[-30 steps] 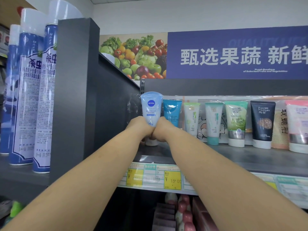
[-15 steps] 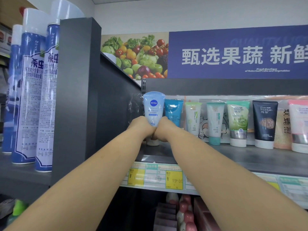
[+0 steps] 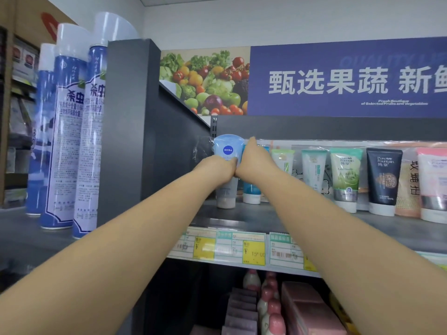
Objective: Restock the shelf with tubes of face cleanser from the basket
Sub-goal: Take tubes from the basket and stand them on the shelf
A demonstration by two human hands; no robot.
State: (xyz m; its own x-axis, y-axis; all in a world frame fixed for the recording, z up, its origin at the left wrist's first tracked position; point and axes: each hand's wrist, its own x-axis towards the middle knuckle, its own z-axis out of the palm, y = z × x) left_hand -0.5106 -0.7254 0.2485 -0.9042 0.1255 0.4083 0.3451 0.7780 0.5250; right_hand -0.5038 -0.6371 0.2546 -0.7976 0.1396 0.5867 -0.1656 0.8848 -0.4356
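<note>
A light blue Nivea cleanser tube point(image 3: 227, 147) stands cap down at the left end of the grey shelf point(image 3: 266, 220). My left hand point(image 3: 216, 168) grips its middle from the left. My right hand point(image 3: 255, 163) lies against the tube's right edge, with one straight digit pointing up between it and a teal tube point(image 3: 251, 191); its other fingers are hidden. A row of cleanser tubes runs on to the right: white-green point(image 3: 282, 162), green point(image 3: 346, 175), black point(image 3: 383, 177) and pink point(image 3: 433, 182). The basket is out of view.
A dark side panel point(image 3: 128, 131) walls off the shelf just left of the Nivea tube. Tall blue spray cans point(image 3: 65, 131) stand beyond it. Price tags point(image 3: 254, 252) line the shelf's front edge. Pink bottles point(image 3: 268, 301) and boxes sit on the shelf below.
My right hand has slid up and to the right off the Nivea tube's middle, and one digit now points straight up. The left hand keeps its grip, and the view has shifted closer.
</note>
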